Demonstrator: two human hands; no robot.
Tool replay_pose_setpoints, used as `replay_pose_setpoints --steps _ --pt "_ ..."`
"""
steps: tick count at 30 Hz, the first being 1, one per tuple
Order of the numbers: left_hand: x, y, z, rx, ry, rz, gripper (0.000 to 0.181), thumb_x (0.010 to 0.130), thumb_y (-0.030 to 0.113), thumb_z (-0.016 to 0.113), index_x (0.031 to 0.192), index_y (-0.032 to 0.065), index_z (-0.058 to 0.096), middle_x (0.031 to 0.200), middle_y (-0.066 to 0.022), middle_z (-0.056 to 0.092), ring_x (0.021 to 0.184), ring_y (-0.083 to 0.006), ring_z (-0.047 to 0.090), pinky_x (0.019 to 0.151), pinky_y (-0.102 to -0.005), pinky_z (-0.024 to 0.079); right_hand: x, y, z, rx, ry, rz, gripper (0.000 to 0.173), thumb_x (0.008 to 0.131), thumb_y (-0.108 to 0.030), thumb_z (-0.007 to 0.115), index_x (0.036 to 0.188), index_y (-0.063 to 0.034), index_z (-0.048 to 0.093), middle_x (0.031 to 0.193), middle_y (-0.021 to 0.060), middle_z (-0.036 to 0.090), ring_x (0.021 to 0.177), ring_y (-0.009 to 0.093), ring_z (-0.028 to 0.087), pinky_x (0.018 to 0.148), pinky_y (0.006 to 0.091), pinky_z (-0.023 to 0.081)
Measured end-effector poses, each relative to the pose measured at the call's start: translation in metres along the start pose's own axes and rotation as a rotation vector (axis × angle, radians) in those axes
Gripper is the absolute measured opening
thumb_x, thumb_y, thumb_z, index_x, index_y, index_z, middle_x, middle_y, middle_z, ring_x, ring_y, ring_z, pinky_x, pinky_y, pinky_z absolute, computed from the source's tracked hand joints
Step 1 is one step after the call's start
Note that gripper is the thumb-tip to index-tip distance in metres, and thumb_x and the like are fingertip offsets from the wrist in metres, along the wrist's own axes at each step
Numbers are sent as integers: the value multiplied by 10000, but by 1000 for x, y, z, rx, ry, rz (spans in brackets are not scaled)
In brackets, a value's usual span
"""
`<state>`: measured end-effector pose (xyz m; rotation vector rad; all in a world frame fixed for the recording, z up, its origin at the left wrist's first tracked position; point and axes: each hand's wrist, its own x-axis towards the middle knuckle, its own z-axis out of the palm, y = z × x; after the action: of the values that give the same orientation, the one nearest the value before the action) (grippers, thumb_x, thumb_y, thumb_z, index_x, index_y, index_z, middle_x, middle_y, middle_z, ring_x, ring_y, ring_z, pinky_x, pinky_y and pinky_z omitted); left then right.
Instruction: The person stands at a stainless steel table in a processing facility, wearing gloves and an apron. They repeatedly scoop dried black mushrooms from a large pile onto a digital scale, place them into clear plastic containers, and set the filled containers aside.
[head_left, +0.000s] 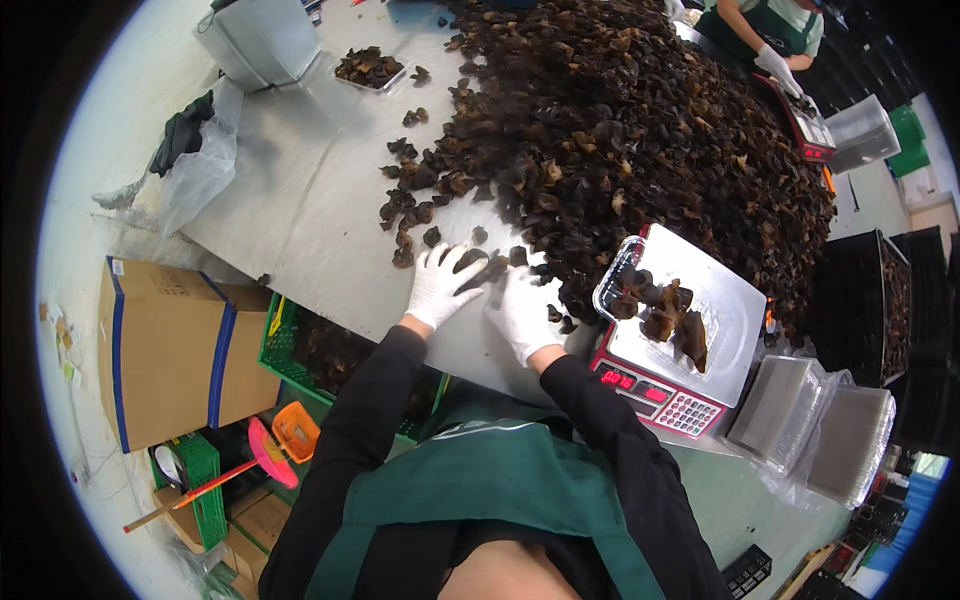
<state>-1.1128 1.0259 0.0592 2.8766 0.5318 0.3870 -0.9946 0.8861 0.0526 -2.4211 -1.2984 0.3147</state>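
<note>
Both my hands wear white gloves and rest at the near side of a metal table (300, 240). My left hand (444, 289) has its fingers spread beside dark wood ear mushroom pieces (470, 262). My right hand (523, 311) has its fingertips at another dark piece (517, 256); whether it grips it is not clear. Beyond them lies a large heap of wood ear mushrooms (600, 135). To the right, a clear plastic tray (619, 259) with several brown pieces (660, 311) in it sits on the metal pan of a red digital scale (739, 330), whose display is lit.
Clear tray stacks (776, 405) stand right of the scale. A filled tray (371, 69) and a grey bin (262, 41) are at the far left. Below the table's left edge are a green crate (281, 352) and a cardboard box (169, 352). A co-worker (765, 30) works at another scale (806, 127).
</note>
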Motion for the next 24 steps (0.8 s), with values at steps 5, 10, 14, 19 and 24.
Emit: replay_pose_setpoints --steps 5,10,14,19,24 --pt "-13 13 8 -139 172 83 375 688 111 703 1058 165 670 1026 -48 598 899 -277 559 776 -371 485 -16 3 24 219 27 -115 172 866 -41 450 1010 -11 539 961 197 568 899 359 586 777 448 491" --pt "-4 20 15 -461 217 -147 302 702 44 684 996 115 681 954 -68 585 883 -245 597 759 -320 511 -31 -4 -12 338 86 40 179 827 -137 581 979 -44 560 908 184 601 862 371 599 755 454 497" --pt "28 40 7 -830 166 -261 273 749 24 658 1021 36 667 986 -95 620 916 -217 613 838 -300 475 -66 7 -104 441 289 166 194 853 -223 601 986 -81 584 911 164 613 869 351 612 764 440 505" --pt "98 130 -47 -860 144 108 313 727 46 664 1038 83 680 997 -88 601 917 -230 609 824 -309 490 -119 84 -193 181 654 325 271 848 -134 657 1101 -48 612 944 134 640 880 287 635 783 374 507" --pt "156 212 -50 -797 120 478 351 715 64 667 1064 97 678 1037 -88 581 953 -258 592 838 -332 494 -142 149 -221 163 557 422 361 852 -165 681 1176 -46 572 1014 138 644 882 274 651 769 351 527"
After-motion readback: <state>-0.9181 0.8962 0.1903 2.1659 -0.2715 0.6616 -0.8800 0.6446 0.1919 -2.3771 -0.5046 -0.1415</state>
